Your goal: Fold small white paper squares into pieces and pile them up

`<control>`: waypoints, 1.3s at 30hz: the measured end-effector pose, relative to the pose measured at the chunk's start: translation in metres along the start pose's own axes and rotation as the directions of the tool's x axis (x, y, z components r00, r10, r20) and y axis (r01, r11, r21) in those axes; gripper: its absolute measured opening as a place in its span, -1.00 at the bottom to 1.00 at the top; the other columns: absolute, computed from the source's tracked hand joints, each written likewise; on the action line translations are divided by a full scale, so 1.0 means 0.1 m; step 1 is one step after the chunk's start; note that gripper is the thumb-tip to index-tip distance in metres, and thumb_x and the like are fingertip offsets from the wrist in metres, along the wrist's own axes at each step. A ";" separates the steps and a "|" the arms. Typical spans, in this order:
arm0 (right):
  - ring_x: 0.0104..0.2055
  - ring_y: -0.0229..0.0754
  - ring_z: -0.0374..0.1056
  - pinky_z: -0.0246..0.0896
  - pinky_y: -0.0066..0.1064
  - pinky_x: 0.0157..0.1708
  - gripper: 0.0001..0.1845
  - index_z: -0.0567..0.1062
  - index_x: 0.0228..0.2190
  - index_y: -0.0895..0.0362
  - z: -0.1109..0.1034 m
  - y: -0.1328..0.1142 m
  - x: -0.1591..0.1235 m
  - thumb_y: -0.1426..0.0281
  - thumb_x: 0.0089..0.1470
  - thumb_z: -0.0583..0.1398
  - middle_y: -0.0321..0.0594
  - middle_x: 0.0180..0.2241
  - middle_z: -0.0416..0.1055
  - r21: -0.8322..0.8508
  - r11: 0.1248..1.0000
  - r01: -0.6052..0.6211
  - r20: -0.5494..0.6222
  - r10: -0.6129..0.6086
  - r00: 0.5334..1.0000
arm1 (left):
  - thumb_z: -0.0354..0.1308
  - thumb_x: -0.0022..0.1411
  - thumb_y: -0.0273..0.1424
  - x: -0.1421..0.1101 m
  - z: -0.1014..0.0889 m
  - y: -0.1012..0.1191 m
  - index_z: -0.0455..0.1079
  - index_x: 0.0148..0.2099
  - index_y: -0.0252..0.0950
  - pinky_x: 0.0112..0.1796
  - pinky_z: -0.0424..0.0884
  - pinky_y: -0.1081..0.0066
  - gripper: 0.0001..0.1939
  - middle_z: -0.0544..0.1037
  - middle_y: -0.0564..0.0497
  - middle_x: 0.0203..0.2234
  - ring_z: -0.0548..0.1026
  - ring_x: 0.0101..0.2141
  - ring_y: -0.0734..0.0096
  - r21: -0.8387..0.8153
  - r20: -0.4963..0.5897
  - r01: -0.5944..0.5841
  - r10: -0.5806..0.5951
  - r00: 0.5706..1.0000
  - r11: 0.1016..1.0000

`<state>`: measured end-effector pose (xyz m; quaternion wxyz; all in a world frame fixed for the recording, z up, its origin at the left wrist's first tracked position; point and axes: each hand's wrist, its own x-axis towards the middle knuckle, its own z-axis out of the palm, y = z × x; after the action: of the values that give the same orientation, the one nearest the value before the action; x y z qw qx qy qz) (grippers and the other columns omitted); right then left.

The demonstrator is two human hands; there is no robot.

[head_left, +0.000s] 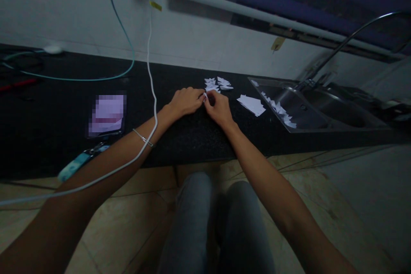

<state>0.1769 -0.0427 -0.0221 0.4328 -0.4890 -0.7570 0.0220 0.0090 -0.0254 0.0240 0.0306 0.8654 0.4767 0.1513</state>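
Note:
My left hand (187, 101) and my right hand (221, 109) meet over the dark counter, their fingers closed on a small folded piece of white paper (205, 95). Most of that piece is hidden by the fingers. Just behind them lie several small, pointed folded paper pieces (224, 82), grouped in short rows. To the right of my right hand rests a loose stack of flat white paper slips (251, 105). More folded paper pieces (280, 111) form a line along the near left edge of the sink.
A steel double sink (321, 126) with a curved faucet (349, 36) is set into the counter (192, 141) at right. On the left lie a phone (107, 113) and a teal strap (73, 166). A white cable (150, 64) hangs across my left forearm.

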 end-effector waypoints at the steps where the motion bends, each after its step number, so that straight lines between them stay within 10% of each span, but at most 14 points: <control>1: -0.26 -0.09 0.43 0.32 -0.20 -0.15 -0.86 0.50 -0.21 0.11 0.00 0.00 0.00 0.38 0.27 0.13 -0.10 -0.26 0.56 -0.003 1.000 -0.004 -0.012 0.004 1.000 | -0.20 0.47 -0.15 0.00 0.01 0.00 0.51 0.10 -0.21 -0.07 0.44 0.10 -0.50 0.63 -0.19 -0.12 0.57 -0.14 0.07 -0.005 -0.002 0.001 -0.001 1.000 1.000; 39: -0.35 -0.08 0.41 0.33 -0.15 -0.19 -0.81 0.60 -0.34 0.11 -0.03 -0.01 -0.01 0.32 0.21 0.20 -0.11 -0.39 0.55 -0.067 0.993 -0.102 -0.063 0.098 0.993 | -0.14 0.44 -0.22 0.03 0.05 -0.03 0.40 0.15 -0.34 -0.08 0.43 0.09 -0.55 0.60 -0.31 -0.13 0.58 -0.12 -0.03 0.041 -0.023 -0.010 0.011 1.000 0.999</control>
<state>0.1787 -0.0451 -0.0200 0.4362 -0.5417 -0.7185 0.0028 0.0098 -0.0208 0.0196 0.0066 0.8665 0.4755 0.1514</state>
